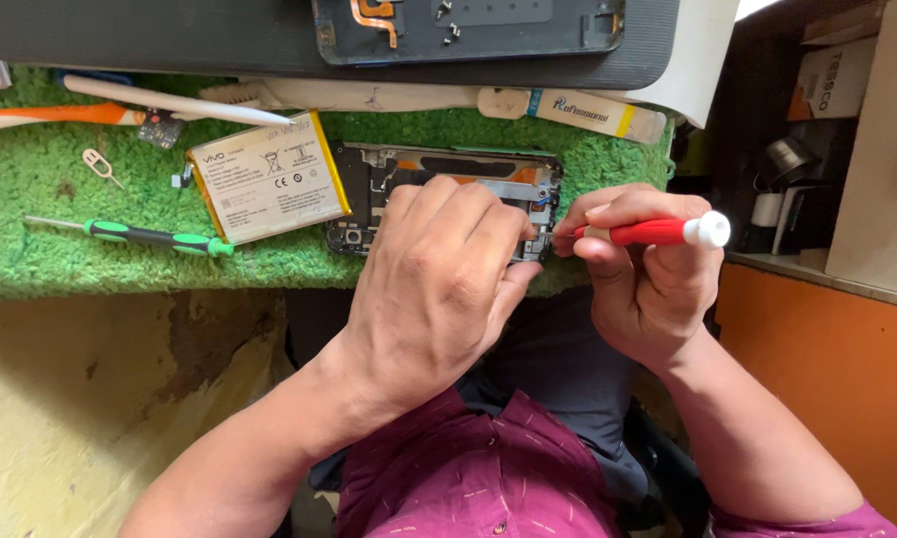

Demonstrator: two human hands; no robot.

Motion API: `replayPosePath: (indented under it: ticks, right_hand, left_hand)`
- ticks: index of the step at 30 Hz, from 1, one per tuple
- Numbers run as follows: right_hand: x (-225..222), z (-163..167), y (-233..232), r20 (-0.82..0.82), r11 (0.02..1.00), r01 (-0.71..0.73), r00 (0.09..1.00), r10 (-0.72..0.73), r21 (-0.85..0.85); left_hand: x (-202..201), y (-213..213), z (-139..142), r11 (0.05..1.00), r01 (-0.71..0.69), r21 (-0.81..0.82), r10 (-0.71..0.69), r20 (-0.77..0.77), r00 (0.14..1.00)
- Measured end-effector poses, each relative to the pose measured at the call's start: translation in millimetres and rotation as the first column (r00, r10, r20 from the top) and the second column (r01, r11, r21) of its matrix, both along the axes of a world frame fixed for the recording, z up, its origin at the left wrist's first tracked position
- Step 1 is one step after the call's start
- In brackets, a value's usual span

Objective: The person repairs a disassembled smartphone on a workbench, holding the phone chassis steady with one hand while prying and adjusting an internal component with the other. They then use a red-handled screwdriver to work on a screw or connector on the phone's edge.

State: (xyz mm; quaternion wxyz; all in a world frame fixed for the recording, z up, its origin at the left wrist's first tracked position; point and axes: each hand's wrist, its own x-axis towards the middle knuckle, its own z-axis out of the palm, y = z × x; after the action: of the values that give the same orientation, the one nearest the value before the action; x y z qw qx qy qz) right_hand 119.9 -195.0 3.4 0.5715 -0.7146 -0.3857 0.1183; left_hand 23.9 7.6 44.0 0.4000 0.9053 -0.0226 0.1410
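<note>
Seen from above, a person in a maroon shirt works at a bench covered with a green, grass-like mat (30,259). An opened smartphone with its back cover removed (439,184), showing dark circuitry and metal shields, lies on the mat in the middle of the view. The left hand (439,289) rests palm down over the phone's lower half, fingers curled against it and pressing it to the mat. The right hand (648,269) is closed around a red-handled precision screwdriver with a white cap (658,231), held level and pointing left; its tip meets the phone's right edge, though the exact contact point is hidden by fingers.

Just left of the phone, touching its edge, lies a flat rectangular phone battery with a white label and gold-yellow border (267,179). Further left lie a green-and-black screwdriver (154,237) and a small metal SIM ejector pin (100,164). A separate dark phone back panel (468,28) rests at the top, beyond the mat.
</note>
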Motion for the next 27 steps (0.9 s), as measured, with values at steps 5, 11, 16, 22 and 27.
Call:
replayPosePath:
  ticks: [5,11,16,22,27]
  right_hand:
    - [-5.4,0.5,1.6,-0.114,1.000,0.030,0.993,-0.031,-0.002]
    - [-1.5,7.6,2.2,-0.268,0.995,0.101,0.959,-0.097,0.002]
    - [-3.4,8.6,5.4,-0.212,0.996,0.092,0.973,-0.094,-0.018]
    - [-4.1,9.2,8.7,0.014,0.993,0.095,0.995,-0.094,-0.070]
    - [-0.8,7.5,15.3,0.315,0.996,0.068,0.948,-0.047,-0.058]
  left_hand:
    - [-0.6,-1.9,-3.9,1.000,-0.006,0.000,0.006,0.009,1.000]
    - [-2.0,-0.3,-11.0,1.000,0.007,-0.022,-0.006,0.053,0.999]
    - [-2.9,1.6,-15.8,1.000,0.024,-0.001,-0.024,0.074,0.997]
    - [-3.3,1.4,-16.6,1.000,0.029,0.004,-0.029,0.077,0.997]
    - [-3.1,0.7,-18.4,1.000,0.027,0.008,-0.028,0.093,0.995]
